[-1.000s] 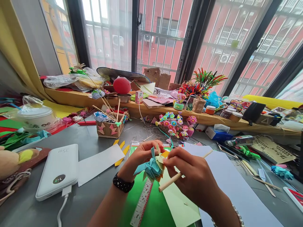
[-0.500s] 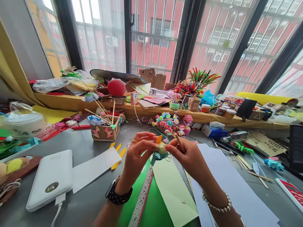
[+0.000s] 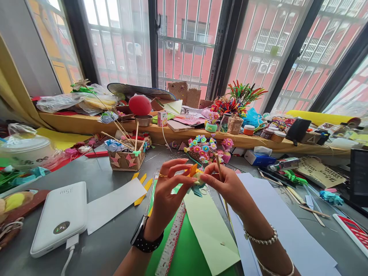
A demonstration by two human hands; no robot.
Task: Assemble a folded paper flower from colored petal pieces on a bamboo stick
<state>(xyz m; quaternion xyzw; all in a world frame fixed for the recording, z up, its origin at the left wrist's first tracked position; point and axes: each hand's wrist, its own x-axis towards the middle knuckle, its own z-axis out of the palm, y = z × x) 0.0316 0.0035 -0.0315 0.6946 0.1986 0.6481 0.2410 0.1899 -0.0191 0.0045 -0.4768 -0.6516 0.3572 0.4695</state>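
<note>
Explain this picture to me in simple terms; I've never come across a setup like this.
There is no machine here: a person works with two bare hands. The camera is worn on the head, looking forward and down.

The left hand holds a small folded-paper piece in orange, pale yellow and teal, and the right hand meets it with its fingertips. The right hand also holds a thin stick.

Below lie a green mat, a patterned ruler and a pale green sheet. A white power bank with a cable lies to the left.
</note>
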